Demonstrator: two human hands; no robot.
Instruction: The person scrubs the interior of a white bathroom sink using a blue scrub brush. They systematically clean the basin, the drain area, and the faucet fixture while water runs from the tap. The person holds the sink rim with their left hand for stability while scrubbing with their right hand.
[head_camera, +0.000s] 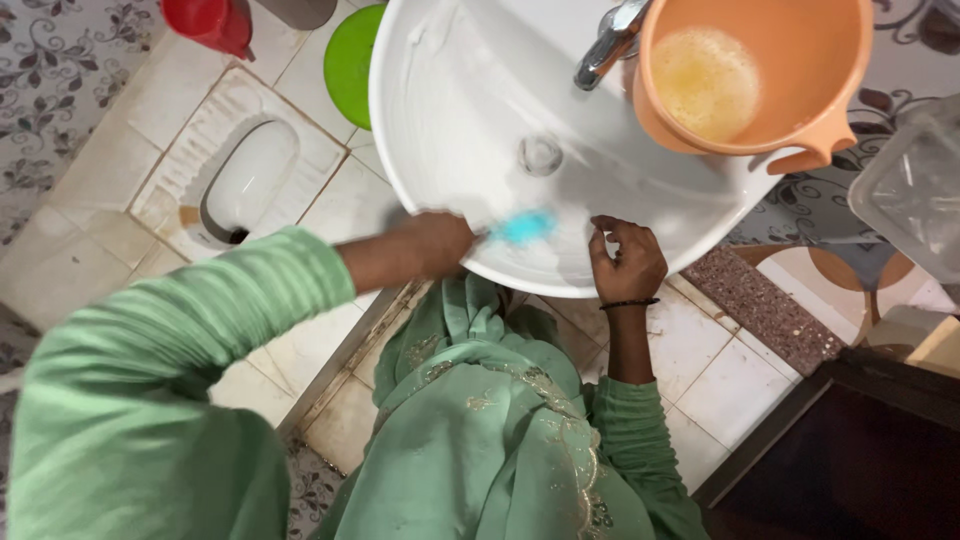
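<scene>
A round white washbasin (470, 130) fills the top middle of the head view, with a metal tap (608, 45) over it and a drain (540, 155) in its bowl. My left hand (435, 243) is shut on a blue scrubber (525, 228), blurred, which presses on the inside of the basin's near rim. My right hand (625, 262) grips the near rim just to the right of the scrubber; a black band circles its wrist. Both arms wear green sleeves.
An orange plastic tub (790, 60) with yellowish foamy liquid sits on the basin's right side. A squat toilet pan (240, 175) lies in the tiled floor at left. A red vessel (210, 22) and a green lid (350, 60) stand beyond it. A clear container (910, 190) is at right.
</scene>
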